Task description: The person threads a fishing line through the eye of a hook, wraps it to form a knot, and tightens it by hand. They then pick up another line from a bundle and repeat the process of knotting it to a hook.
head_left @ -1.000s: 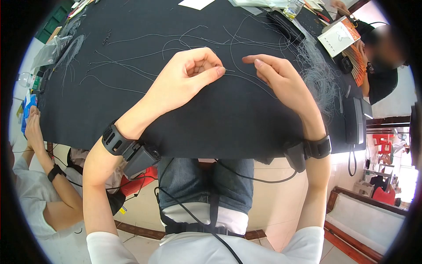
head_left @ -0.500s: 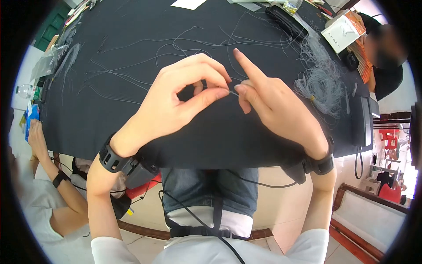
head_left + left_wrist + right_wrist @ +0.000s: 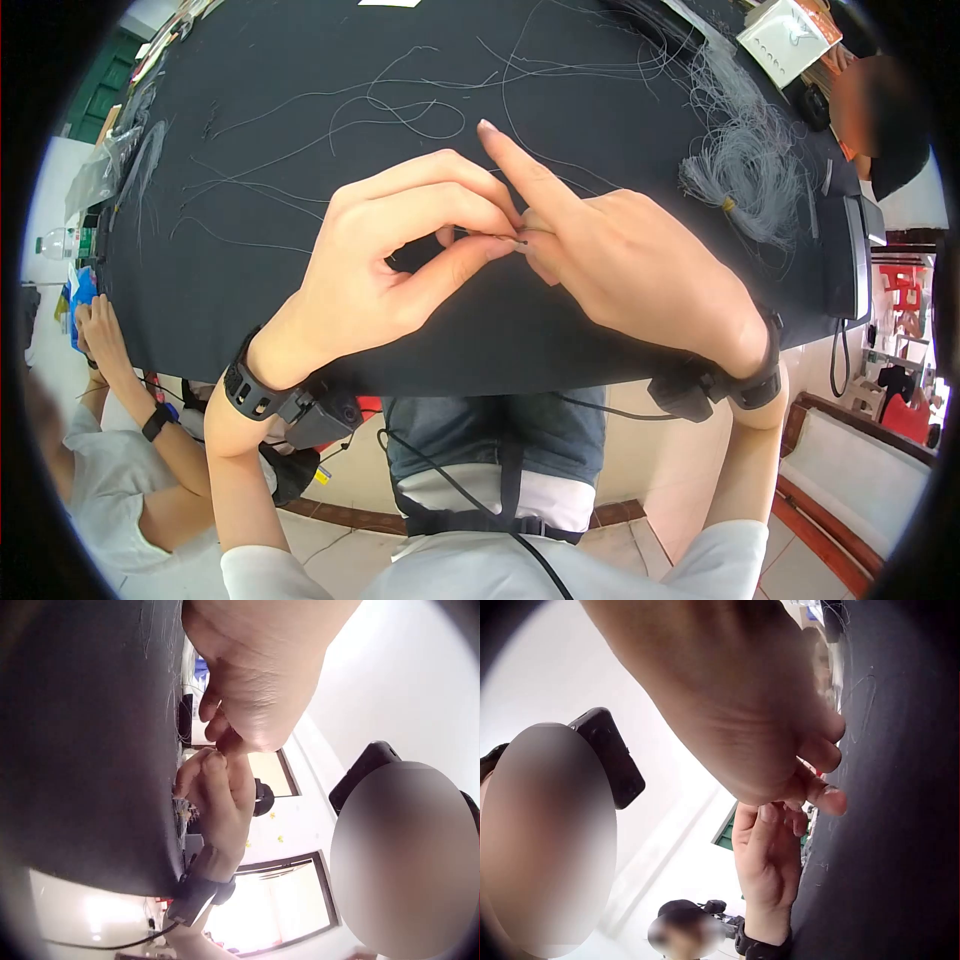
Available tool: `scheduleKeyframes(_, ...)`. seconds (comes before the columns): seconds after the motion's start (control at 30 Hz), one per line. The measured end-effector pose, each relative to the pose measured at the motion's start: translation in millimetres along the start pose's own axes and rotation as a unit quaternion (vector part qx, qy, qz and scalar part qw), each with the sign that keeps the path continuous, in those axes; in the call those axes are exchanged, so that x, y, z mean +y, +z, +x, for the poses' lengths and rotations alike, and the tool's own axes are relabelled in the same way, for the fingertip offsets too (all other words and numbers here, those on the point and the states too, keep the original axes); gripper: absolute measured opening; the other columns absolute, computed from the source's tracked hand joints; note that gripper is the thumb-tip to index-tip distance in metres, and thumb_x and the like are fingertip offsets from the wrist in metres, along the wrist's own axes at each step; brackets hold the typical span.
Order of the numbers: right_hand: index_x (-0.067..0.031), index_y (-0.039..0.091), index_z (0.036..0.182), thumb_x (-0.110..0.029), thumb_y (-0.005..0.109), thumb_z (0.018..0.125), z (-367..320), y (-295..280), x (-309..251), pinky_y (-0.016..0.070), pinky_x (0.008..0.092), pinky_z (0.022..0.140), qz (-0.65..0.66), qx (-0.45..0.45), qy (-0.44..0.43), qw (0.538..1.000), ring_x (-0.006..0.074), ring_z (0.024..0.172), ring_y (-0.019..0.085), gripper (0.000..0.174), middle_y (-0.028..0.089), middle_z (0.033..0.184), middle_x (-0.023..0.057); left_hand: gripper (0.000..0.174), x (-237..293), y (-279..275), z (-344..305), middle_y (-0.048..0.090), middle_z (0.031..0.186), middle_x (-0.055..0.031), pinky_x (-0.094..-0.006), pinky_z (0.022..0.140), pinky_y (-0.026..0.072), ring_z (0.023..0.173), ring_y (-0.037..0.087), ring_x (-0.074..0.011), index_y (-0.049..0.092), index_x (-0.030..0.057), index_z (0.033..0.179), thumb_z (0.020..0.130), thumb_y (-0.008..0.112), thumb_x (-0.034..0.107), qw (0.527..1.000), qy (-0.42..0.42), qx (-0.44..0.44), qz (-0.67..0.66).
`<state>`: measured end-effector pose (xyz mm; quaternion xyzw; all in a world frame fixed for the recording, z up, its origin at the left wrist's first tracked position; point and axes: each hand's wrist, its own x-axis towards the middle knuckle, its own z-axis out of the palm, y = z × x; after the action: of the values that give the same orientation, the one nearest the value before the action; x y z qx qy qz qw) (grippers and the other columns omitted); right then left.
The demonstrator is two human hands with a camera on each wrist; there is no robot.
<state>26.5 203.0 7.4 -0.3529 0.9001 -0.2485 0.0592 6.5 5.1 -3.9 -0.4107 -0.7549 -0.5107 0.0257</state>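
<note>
In the head view my left hand (image 3: 385, 260) pinches a thin grey cord (image 3: 521, 246) between thumb and fingertips. Only a short piece of the cord shows there. My right hand (image 3: 645, 270) meets it from the other side, thumb and curled fingers pinching the cord right at the left fingertips. Its index finger (image 3: 530, 175) points out straight, above the pinch. The left wrist view shows the right hand (image 3: 221, 795) with its thumb against its fingers. In the right wrist view the left hand (image 3: 769, 855) has thumb and fingertips together; the cord itself is hidden there.
Loose grey cords (image 3: 421, 80) lie across the black table (image 3: 430, 365) beyond the hands. A tied bundle of strands (image 3: 745, 185) is on the right, near a white box (image 3: 788, 42). Another person's hands (image 3: 102, 335) are at the left edge, with plastic bags (image 3: 103, 180) above.
My right hand has come left to the left hand, its fingers closing at the cord. Both hands now meet lower in the head view, which has shifted slightly.
</note>
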Motion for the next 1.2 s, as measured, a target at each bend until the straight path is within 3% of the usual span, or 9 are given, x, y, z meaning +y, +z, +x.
scheduleKeyframes(0.1,-0.0006,0.020,0.137,-0.005,0.051,0.081,-0.2,2.9,-0.8,0.0413,0.0348,0.051,0.003,0.028,-0.010,1.000,0.0284,0.054,0.055,0.063,0.056,0.065,0.0091,0.012,0.2,0.2,0.2,0.060,0.082,-0.0065,-0.0220,0.053,0.0419,0.063,0.054,-0.0136,0.062,0.0008,0.079,0.069,0.063,-0.007,1.000,0.011,0.012,0.005)
scheduleKeyframes(0.2,-0.0021,0.032,0.130,-0.005,0.051,0.083,1.4,5.6,-2.6,0.0399,0.0323,0.049,0.110,0.071,0.003,0.991,0.0265,0.051,0.054,0.051,0.054,0.060,0.0091,0.015,-1.7,-3.5,-1.5,0.060,0.084,-0.0087,-0.0233,0.058,0.0431,0.068,0.055,-0.0147,0.062,0.0001,0.080,0.069,0.062,-0.009,1.000,0.005,0.020,-0.004)
scheduleKeyframes(0.27,-0.0020,0.042,0.118,-0.006,0.052,0.084,2.5,0.5,-5.7,0.0376,0.0298,0.046,0.153,0.096,0.007,0.983,0.0233,0.048,0.052,0.036,0.052,0.057,0.0089,0.018,1.1,-7.7,-2.2,0.060,0.088,-0.0129,-0.0264,0.069,0.0460,0.078,0.057,-0.0184,0.061,-0.0019,0.083,0.069,0.060,-0.013,1.000,-0.009,0.010,-0.008)
scheduleKeyframes(0.4,-0.0011,0.053,0.091,-0.005,0.055,0.083,4.5,-3.9,-10.3,0.0315,0.0241,0.042,0.165,0.161,-0.002,0.973,0.0151,0.042,0.046,0.009,0.049,0.053,0.0081,0.019,4.3,-8.9,-2.8,0.059,0.089,-0.0135,-0.0264,0.069,0.0459,0.078,0.057,-0.0183,0.060,-0.0021,0.083,0.069,0.058,-0.014,1.000,0.001,0.026,-0.005)
scheduleKeyframes(0.5,-0.0007,0.055,0.083,-0.002,0.057,0.081,3.6,-5.0,-12.7,0.0286,0.0215,0.040,0.187,0.195,-0.011,0.963,0.0080,0.041,0.043,0.003,0.050,0.052,0.0052,0.019,5.9,-8.3,-3.8,0.059,0.089,-0.0140,-0.0267,0.068,0.0464,0.077,0.057,-0.0186,0.059,-0.0019,0.083,0.068,0.058,-0.013,0.999,0.011,0.050,0.008)
scheduleKeyframes(0.57,-0.0008,0.056,0.081,-0.001,0.058,0.079,2.6,-7.9,-14.4,0.0280,0.0203,0.040,0.199,0.197,0.007,0.960,0.0050,0.042,0.043,0.003,0.050,0.052,0.0028,0.019,9.2,-8.1,-2.4,0.059,0.089,-0.0145,-0.0272,0.066,0.0468,0.076,0.057,-0.0189,0.059,-0.0017,0.083,0.068,0.058,-0.013,0.997,0.023,0.062,0.026)
scheduleKeyframes(0.67,-0.0009,0.057,0.078,0.000,0.060,0.078,1.4,-10.9,-14.7,0.0278,0.0187,0.040,0.205,0.201,0.013,0.958,0.0021,0.044,0.042,0.003,0.051,0.053,0.0000,0.021,6.0,-11.4,1.5,0.062,0.087,-0.0114,-0.0218,0.055,0.0464,0.068,0.057,-0.0159,0.063,0.0003,0.080,0.062,0.065,-0.010,0.981,0.124,0.107,0.104)
scheduleKeyframes(0.8,-0.0006,0.058,0.077,0.001,0.061,0.076,0.6,-10.7,-16.0,0.0297,0.0172,0.040,0.219,0.212,0.006,0.952,0.0017,0.044,0.044,0.004,0.052,0.053,-0.0004,0.026,13.1,-16.1,1.6,0.063,0.090,-0.0129,-0.0244,0.058,0.0479,0.070,0.059,-0.0193,0.064,-0.0001,0.080,0.056,0.069,-0.008,0.968,0.173,0.087,0.162)
scheduleKeyframes(1.2,-0.0012,0.058,0.074,0.004,0.063,0.071,0.2,-9.7,-14.7,0.0326,0.0179,0.038,0.195,0.194,-0.033,0.961,0.0045,0.041,0.050,0.008,0.054,0.054,0.0010,0.023,12.0,-12.5,-1.0,0.061,0.088,-0.0100,-0.0305,0.063,0.0457,0.072,0.058,-0.0221,0.063,0.0015,0.079,0.058,0.066,-0.006,0.966,0.187,0.070,0.165)
